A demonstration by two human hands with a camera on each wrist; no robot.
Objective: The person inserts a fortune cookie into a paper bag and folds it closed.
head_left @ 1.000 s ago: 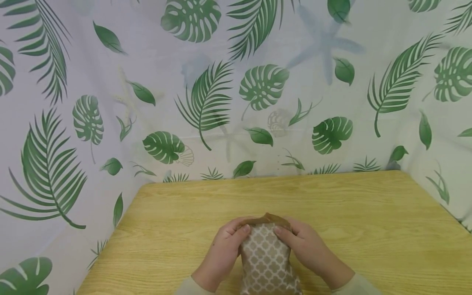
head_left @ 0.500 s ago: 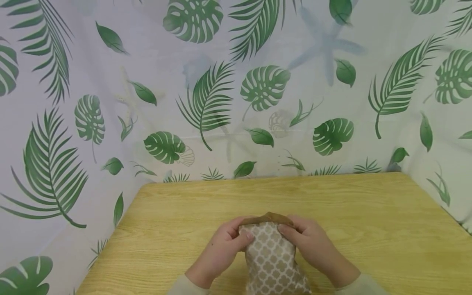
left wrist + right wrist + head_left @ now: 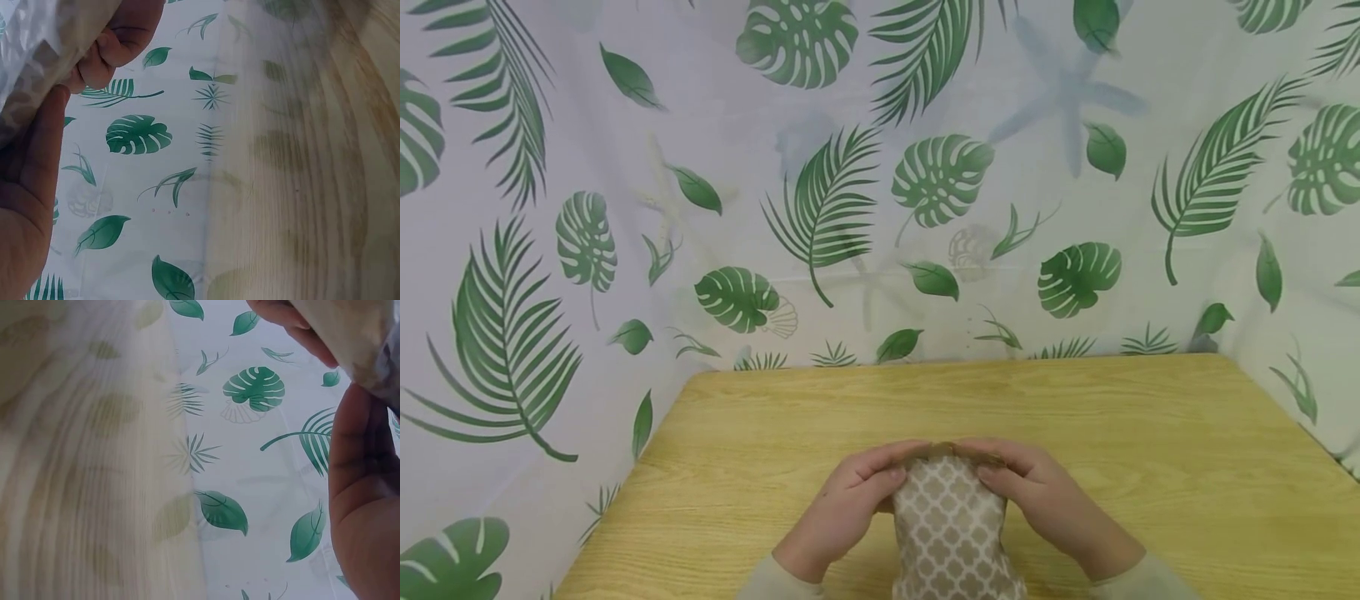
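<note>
A soft beige bag (image 3: 951, 529) with a white lattice pattern hangs toward the front edge of the head view, its lower end cut off by the frame. A narrow brown strip shows along its top edge. At the upper left corner my left hand (image 3: 857, 504) grips the bag, thumb on the patterned face and fingers behind the top. Mirroring it, my right hand (image 3: 1060, 504) grips the upper right corner in the same way. Each wrist view catches part of the bag (image 3: 47, 53) between thumb and fingers. The bag's far side is hidden.
A wooden table (image 3: 760, 425) with a light yellow grain spreads beneath the hands. White cloth (image 3: 850, 333) printed with green leaves encloses it at the back and both sides.
Fingers of both hands have come further over the bag's top edge, so less of the brown strip shows. The bag's lower part swung right, then slightly back left.
</note>
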